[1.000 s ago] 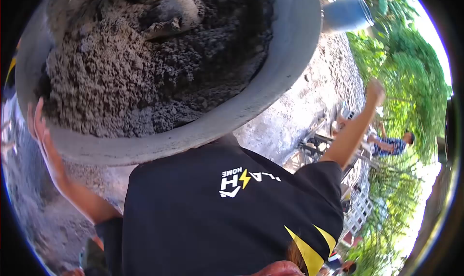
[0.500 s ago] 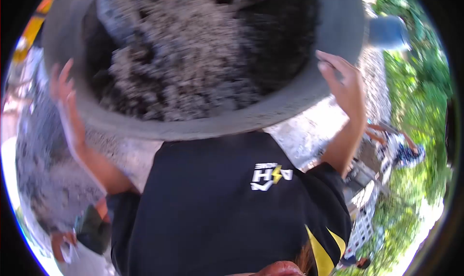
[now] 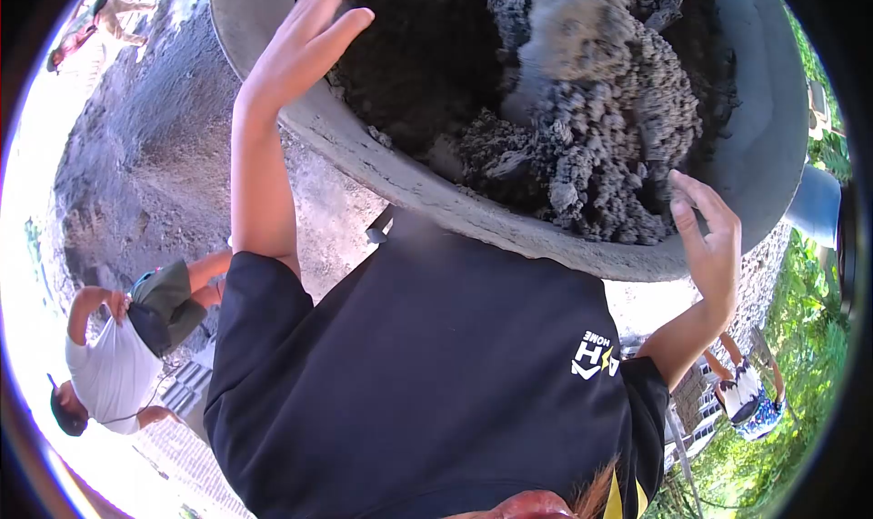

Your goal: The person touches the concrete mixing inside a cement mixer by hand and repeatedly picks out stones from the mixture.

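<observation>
A large grey round drum (image 3: 409,178), its wide mouth facing me, holds a lumpy grey mix (image 3: 627,91) that looks like concrete and is partly blurred. My left hand (image 3: 305,41) is raised at the drum's left side, overlapping the rim and dark opening. Its thumb stands apart from the fingers, and nothing shows in it; the fingertips meet the frame's top edge. By the lower right rim, my right hand (image 3: 714,232) has thumb and fingers apart, holding nothing visible. Whether either hand touches the rim, I cannot tell.
A bluish cylinder (image 3: 814,205) juts out right of the drum. At left, a person in a white shirt (image 3: 114,369) is near grey blocks (image 3: 191,387); another person (image 3: 100,32) is farther off. Someone in patterned clothing (image 3: 750,396) is at right. A grey mound (image 3: 155,155) lies left.
The drum has shifted right in view. My left hand has gone from outside the left rim up and inward over the opening. My right hand now appears lower and farther right.
</observation>
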`<state>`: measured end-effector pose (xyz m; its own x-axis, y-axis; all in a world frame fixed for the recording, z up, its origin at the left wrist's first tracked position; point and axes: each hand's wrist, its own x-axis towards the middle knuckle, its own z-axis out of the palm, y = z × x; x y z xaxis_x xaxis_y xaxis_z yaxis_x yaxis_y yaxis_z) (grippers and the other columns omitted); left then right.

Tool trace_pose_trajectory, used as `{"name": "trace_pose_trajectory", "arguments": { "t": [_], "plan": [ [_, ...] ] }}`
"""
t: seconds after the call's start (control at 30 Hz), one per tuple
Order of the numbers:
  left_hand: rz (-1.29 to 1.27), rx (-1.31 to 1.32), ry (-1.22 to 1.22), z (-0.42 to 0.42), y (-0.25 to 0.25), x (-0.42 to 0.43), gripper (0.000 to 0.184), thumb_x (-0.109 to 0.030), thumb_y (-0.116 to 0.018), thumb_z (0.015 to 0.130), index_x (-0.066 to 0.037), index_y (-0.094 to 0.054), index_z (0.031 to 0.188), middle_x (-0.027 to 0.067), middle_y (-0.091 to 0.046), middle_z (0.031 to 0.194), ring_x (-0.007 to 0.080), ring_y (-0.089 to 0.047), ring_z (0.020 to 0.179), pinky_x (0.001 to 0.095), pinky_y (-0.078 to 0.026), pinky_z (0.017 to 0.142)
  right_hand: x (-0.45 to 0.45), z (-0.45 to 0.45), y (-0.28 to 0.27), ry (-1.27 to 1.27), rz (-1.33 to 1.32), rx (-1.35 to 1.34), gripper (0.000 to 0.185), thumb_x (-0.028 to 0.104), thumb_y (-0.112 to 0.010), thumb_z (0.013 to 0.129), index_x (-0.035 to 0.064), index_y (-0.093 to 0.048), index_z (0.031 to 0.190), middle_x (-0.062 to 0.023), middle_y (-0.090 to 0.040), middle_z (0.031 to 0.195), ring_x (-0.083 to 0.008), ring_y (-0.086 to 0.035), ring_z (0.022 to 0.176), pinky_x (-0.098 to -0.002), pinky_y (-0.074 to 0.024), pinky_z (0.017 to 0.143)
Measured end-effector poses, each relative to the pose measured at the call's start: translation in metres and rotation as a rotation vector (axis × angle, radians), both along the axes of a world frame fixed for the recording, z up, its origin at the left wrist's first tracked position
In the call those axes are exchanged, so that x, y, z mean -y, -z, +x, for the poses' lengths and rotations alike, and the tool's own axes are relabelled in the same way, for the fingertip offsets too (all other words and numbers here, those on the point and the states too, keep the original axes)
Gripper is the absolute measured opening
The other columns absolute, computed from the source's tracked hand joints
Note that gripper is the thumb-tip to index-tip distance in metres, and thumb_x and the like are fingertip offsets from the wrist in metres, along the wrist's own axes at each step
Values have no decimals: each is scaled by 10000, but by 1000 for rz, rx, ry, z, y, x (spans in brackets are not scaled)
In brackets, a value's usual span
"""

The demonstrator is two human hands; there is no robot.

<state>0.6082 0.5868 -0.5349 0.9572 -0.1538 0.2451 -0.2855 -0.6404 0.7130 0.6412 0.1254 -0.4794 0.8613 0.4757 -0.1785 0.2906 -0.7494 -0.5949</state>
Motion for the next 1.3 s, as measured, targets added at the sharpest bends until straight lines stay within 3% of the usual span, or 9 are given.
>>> {"name": "trace_pose_trajectory", "arguments": {
  "t": [0.1, 0.23, 0.3, 0.37, 0.43, 0.5, 0.67, 0.87, 1.3],
  "plan": [
    [-292, -479, 80, 10, -10, -9, 509, -166, -447, 1019, -33, -306, 1489, 168, -501, 1402, 297, -511, 1249, 411, -397, 1070, -12, -1, 3, -80, -23, -35, 370, 273, -648, 939, -1, -662, 1187, -188, -683, 1135, -273, -664, 1020, -355, -480, 936],
    [48, -514, 232, 53, -2, -11, 472, -156, -434, 1026, 3, -347, 1461, 132, -621, 1266, 248, -583, 1175, 329, -443, 1023, -27, 11, 5, -160, -70, -63, 354, 253, -645, 936, -5, -668, 1178, -187, -688, 1125, -277, -653, 1070, -350, -459, 967],
    [722, 321, 678, 102, 54, -29, 389, -132, -437, 1006, 27, -472, 1360, 155, -645, 1227, 284, -599, 1157, 338, -460, 1003, -31, 28, 11, -145, 0, -111, 338, 229, -635, 938, -14, -671, 1170, -174, -697, 1121, -257, -652, 1072, -345, -462, 962],
    [766, 223, 662, 118, 80, -14, 360, -177, -439, 981, 25, -559, 1254, 193, -638, 1232, 330, -588, 1165, 376, -465, 993, -32, 48, 26, -106, 32, -174, 336, 222, -620, 947, -23, -669, 1172, -156, -702, 1128, -220, -652, 1064, -318, -468, 954],
    [383, -844, 116, 106, 54, 26, 412, -262, -413, 974, 6, -574, 1242, 217, -622, 1255, 349, -578, 1177, 414, -449, 1002, -32, 72, 46, -95, -17, -233, 359, 243, -601, 958, -27, -657, 1190, -177, -688, 1164, -245, -646, 1102, -324, -459, 977],
    [669, -841, 318, 110, 109, 10, 466, -314, -405, 956, -11, -579, 1266, 225, -604, 1284, 361, -564, 1199, 441, -436, 1009, -38, 78, 73, -102, -83, -210, 374, 251, -593, 961, -30, -648, 1201, -193, -673, 1191, -275, -637, 1124, -341, -454, 989],
    [675, -914, 493, 109, 125, 9, 479, -326, -399, 963, -33, -573, 1300, 198, -594, 1316, 354, -539, 1245, 430, -418, 1042, -23, 74, 110, -331, -515, -265, 453, 303, -580, 954, -44, -610, 1245, -247, -612, 1264, -393, -572, 1188, -409, -436, 1019],
    [499, -702, 244, 112, 107, 1, 511, -317, -404, 966, -45, -504, 1386, 208, -540, 1384, 347, -499, 1296, 414, -374, 1099, -23, 78, 116, -262, -508, -325, 489, 329, -566, 958, -48, -591, 1269, -251, -600, 1279, -395, -563, 1200, -410, -426, 1033],
    [508, -900, 44, 113, 87, -13, 549, -347, -392, 993, -41, -432, 1447, 178, -450, 1482, 332, -425, 1365, 420, -356, 1115, -22, 82, 113, -220, -425, -281, 482, 332, -574, 957, -53, -607, 1245, -258, -608, 1262, -393, -572, 1191, -403, -424, 1034]
  ]
}}
